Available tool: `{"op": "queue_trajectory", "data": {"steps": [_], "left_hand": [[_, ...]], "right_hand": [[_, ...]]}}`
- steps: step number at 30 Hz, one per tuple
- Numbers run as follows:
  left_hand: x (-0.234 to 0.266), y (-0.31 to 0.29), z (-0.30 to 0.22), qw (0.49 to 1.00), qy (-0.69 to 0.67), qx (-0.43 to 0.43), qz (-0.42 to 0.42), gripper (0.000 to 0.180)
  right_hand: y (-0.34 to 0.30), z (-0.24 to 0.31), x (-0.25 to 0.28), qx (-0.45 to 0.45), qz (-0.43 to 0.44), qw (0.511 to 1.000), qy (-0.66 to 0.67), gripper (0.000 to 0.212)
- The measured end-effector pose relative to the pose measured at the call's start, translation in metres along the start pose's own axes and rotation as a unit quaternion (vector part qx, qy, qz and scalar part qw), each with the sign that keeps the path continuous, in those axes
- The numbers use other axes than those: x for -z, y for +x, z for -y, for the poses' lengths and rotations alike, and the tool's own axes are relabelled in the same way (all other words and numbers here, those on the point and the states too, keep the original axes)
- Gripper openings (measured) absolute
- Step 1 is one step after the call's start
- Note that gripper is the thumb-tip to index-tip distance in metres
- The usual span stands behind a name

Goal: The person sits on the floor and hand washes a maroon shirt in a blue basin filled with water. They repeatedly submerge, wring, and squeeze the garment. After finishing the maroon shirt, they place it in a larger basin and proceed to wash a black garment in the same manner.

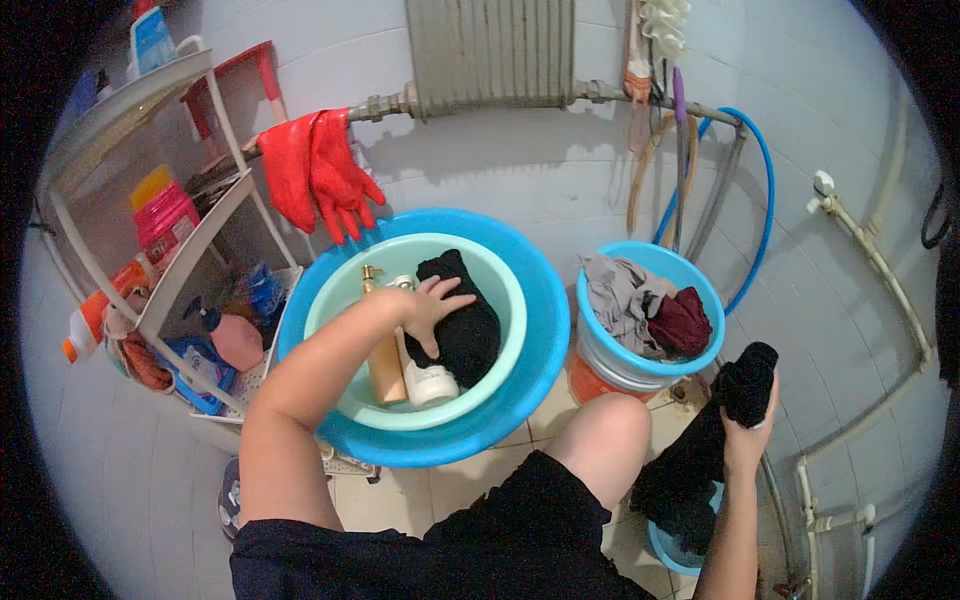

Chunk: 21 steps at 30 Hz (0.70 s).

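Note:
My left hand (428,312) reaches into a pale green basin (317,300), its fingers spread over a bundled black cloth (466,335). Beside that hand, a gold pump bottle (386,372) and a white bottle (432,385) lie in the same basin, partly hidden by my forearm. Off to the right, my right hand (752,432) is closed around a black knitted garment (748,380). The garment's long lower part hangs down toward a small blue basin (665,550) on the floor, and its end overlaps that basin.
A larger blue tub (545,350) surrounds the green basin. Right of it, a blue basin (590,325) of grey and maroon clothes rests on a bucket (590,380). A white shelf rack (200,250) holds bottles. Red rubber gloves (318,170) hang over a pipe under the radiator (490,55).

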<state>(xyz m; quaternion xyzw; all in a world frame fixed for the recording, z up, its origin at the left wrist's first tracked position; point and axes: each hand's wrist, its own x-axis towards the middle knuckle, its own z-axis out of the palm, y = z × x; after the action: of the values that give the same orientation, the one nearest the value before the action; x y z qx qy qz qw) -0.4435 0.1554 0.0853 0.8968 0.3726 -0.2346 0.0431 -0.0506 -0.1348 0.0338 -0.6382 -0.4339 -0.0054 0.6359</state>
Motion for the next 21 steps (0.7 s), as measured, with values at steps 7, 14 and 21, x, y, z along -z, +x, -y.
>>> {"op": "queue_trajectory", "data": {"steps": [7,14,21], "left_hand": [[-0.004,0.007,-0.018,0.996,0.050,-0.003,-0.070,0.092],[-0.030,0.011,0.000,0.945,-0.025,-0.079,-0.317,0.054],[0.009,-0.012,0.018,0.884,-0.137,0.008,-0.446,0.048]], "right_hand": [[0.001,0.021,-0.049,0.009,0.088,0.995,0.049,0.079],[0.000,0.027,-0.036,-0.016,0.062,0.998,0.022,0.082],[0.008,0.006,-0.009,-0.025,0.006,1.000,0.016,0.081]]}}
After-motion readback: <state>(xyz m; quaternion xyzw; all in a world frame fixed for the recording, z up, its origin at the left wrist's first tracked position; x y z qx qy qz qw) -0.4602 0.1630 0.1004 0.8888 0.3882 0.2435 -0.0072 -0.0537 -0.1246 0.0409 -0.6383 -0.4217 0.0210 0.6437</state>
